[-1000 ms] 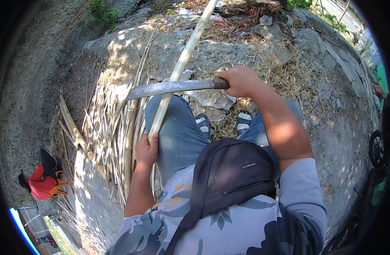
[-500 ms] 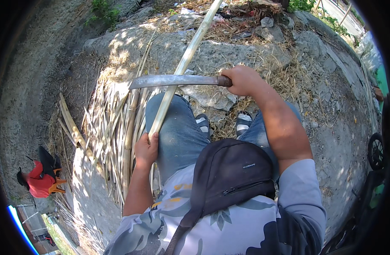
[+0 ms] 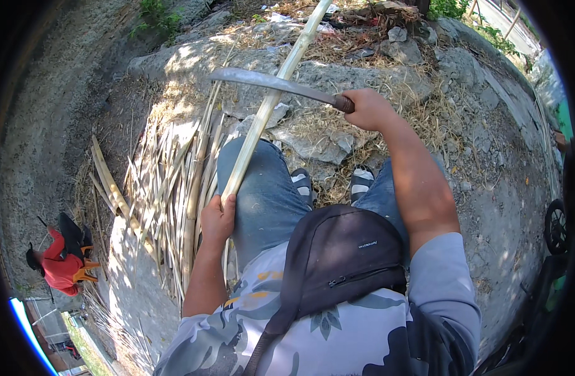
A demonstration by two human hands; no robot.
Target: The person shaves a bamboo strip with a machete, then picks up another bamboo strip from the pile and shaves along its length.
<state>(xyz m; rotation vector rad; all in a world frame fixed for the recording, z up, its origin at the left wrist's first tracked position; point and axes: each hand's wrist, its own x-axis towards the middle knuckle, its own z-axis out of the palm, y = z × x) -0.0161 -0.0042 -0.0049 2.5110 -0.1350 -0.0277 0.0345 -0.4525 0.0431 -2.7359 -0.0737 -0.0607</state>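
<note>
My left hand is closed round the near end of a long pale split bamboo pole. The pole slants up and away to the right across my left thigh, and its far end runs out at the top of the picture. In my right hand is the dark wrapped handle of a machete. Its long grey blade points left, slightly curved, and crosses over the pole well beyond my knee. Whether the edge touches the pole I cannot tell.
To my left lies a heap of split bamboo strips. Rocks and dry shavings cover the ground ahead. A black bag rests on my lap. Far left, a person in red sits on an orange chair. A wheel stands far right.
The machete has moved farther up the pole, away from me, and its tip has swung forward. My right hand has shifted slightly right. My left hand holds the pole in nearly the same place.
</note>
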